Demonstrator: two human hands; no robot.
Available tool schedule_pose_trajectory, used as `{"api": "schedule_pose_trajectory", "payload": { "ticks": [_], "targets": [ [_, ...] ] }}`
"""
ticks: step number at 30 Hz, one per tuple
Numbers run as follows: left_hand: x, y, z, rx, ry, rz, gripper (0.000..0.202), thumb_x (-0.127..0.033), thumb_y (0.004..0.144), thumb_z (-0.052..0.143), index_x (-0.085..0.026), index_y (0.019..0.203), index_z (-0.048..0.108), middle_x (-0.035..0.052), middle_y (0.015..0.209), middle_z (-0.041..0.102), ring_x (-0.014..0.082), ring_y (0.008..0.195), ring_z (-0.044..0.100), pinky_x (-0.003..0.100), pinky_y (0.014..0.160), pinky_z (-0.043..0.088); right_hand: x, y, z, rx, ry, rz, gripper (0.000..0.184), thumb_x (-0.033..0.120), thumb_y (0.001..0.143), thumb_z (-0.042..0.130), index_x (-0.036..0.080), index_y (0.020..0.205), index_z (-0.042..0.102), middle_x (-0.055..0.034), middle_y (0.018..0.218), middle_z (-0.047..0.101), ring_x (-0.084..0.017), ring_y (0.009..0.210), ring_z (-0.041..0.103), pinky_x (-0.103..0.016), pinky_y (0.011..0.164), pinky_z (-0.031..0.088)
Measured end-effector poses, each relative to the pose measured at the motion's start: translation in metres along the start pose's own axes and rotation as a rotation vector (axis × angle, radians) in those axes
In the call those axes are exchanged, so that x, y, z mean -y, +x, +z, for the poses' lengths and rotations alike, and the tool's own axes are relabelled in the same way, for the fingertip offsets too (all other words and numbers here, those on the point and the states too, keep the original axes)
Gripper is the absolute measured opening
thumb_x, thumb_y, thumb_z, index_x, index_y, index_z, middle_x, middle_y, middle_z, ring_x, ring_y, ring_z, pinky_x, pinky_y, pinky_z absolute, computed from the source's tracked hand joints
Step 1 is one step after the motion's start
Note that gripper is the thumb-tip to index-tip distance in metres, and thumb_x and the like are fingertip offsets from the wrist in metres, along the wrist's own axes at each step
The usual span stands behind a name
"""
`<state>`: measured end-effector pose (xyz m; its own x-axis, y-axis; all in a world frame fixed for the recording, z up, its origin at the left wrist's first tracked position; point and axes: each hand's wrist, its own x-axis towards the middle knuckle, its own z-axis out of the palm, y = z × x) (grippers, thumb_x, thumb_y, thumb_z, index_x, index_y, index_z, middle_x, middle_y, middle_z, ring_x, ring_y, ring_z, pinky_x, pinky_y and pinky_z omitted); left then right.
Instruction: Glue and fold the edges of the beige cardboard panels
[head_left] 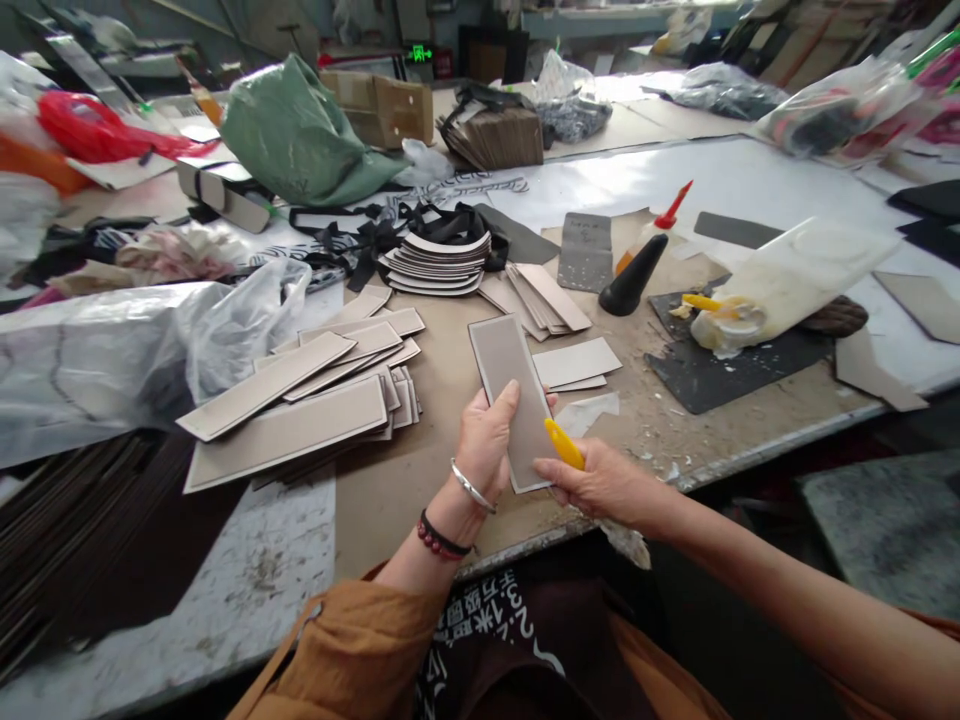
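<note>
My left hand [487,440] grips a long grey-brown rectangular card piece [514,375] by its lower end, holding it upright over the table edge. My right hand [600,480] is closed on a yellow tool [564,445] whose tip rests against the card's lower right edge. A bracelet and a red bead band sit on my left wrist. A pile of similar long card strips [300,410] lies to the left of my hands.
Smaller card pieces [574,362] and a stack of curved pieces [439,262] lie ahead. A black cone [632,280], a red-tipped glue bottle [660,225], a dark mat [712,375] and a plastic bag [787,280] are to the right. Plastic-wrapped bundles [97,350] crowd the left.
</note>
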<state>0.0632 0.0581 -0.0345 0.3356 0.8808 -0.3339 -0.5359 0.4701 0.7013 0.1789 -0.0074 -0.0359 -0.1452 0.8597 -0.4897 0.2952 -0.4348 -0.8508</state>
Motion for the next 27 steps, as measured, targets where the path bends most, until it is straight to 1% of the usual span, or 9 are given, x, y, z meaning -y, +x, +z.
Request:
{"api": "schedule_pose_trajectory", "payload": {
  "ticks": [4,7,9,11,13,16,21,24,27],
  "targets": [
    [0.003,0.001,-0.003,-0.076,-0.046,0.033,0.024,-0.027,0.074,0.064,-0.012,0.091,0.057,0.0059,0.076,0.069,0.0183,0.070,0.067,0.029,0.066,0.053,0.002,0.004,0.007,-0.038,0.138,0.051,0.031,0.047,0.071,0.060,0.018,0.069,0.048,0.0081,0.045,0.039,-0.006,0.038,0.029,-0.021,0.038,0.022],
    [0.003,0.002,-0.005,-0.116,-0.084,0.048,0.023,-0.026,0.074,0.064,-0.013,0.092,0.057,0.0061,0.077,0.069,0.0175,0.070,0.067,0.027,0.063,0.052,0.006,0.006,0.011,-0.038,0.222,0.014,0.034,0.045,0.062,0.066,0.017,0.073,0.050,0.0078,0.049,0.040,-0.006,0.043,0.030,-0.021,0.041,0.022],
    [0.002,0.003,-0.005,-0.147,-0.112,0.039,0.024,-0.026,0.074,0.064,-0.012,0.093,0.057,0.0064,0.078,0.069,0.0168,0.070,0.067,0.026,0.065,0.052,0.008,0.009,0.012,-0.030,0.226,-0.015,0.036,0.044,0.059,0.067,0.016,0.075,0.051,0.0071,0.053,0.042,-0.006,0.045,0.031,-0.021,0.042,0.023],
    [0.002,0.004,-0.005,-0.162,-0.130,0.032,0.026,-0.026,0.073,0.065,-0.012,0.093,0.058,0.0071,0.078,0.070,0.0165,0.070,0.067,0.027,0.067,0.052,0.009,0.011,0.011,-0.034,0.183,-0.038,0.034,0.043,0.061,0.064,0.015,0.075,0.051,0.0062,0.054,0.044,-0.006,0.046,0.033,-0.021,0.043,0.026],
    [0.000,0.006,-0.003,-0.157,-0.134,0.031,0.028,-0.027,0.072,0.066,-0.012,0.094,0.057,0.0076,0.080,0.070,0.0164,0.070,0.067,0.027,0.068,0.052,0.009,0.014,0.007,-0.039,0.109,-0.068,0.031,0.043,0.065,0.060,0.015,0.075,0.050,0.0054,0.055,0.044,-0.007,0.047,0.035,-0.021,0.044,0.028],
    [-0.004,0.011,-0.004,-0.117,-0.128,0.019,0.029,-0.027,0.072,0.067,-0.012,0.095,0.056,0.0074,0.082,0.070,0.0169,0.073,0.067,0.027,0.069,0.052,0.012,0.015,-0.002,-0.025,-0.001,-0.099,0.027,0.042,0.071,0.054,0.015,0.073,0.048,0.0052,0.055,0.042,-0.008,0.048,0.035,-0.021,0.045,0.028],
    [-0.015,0.023,-0.012,-0.046,-0.114,0.021,0.029,-0.027,0.071,0.067,-0.012,0.093,0.055,0.0068,0.077,0.070,0.0203,0.078,0.067,0.030,0.071,0.053,0.018,0.019,-0.022,0.072,-0.106,-0.099,0.023,0.039,0.071,0.052,0.016,0.070,0.048,0.0054,0.056,0.040,-0.008,0.049,0.033,-0.021,0.046,0.026],
    [-0.021,0.031,-0.011,-0.059,-0.137,-0.002,0.020,-0.022,0.076,0.062,-0.012,0.091,0.054,0.0067,0.074,0.069,0.0199,0.078,0.067,0.031,0.072,0.053,0.022,0.029,-0.030,0.052,-0.071,-0.115,0.022,0.037,0.067,0.056,0.016,0.074,0.052,0.0051,0.058,0.043,-0.009,0.052,0.034,-0.021,0.047,0.027],
    [-0.032,0.043,-0.007,-0.131,-0.158,0.051,0.012,-0.016,0.081,0.054,-0.013,0.093,0.053,0.0055,0.073,0.068,0.0182,0.076,0.067,0.032,0.074,0.054,0.027,0.038,-0.038,-0.016,-0.101,-0.120,0.019,0.033,0.065,0.058,0.016,0.072,0.053,0.0040,0.059,0.047,-0.010,0.053,0.038,-0.022,0.049,0.029]
  ]
}}
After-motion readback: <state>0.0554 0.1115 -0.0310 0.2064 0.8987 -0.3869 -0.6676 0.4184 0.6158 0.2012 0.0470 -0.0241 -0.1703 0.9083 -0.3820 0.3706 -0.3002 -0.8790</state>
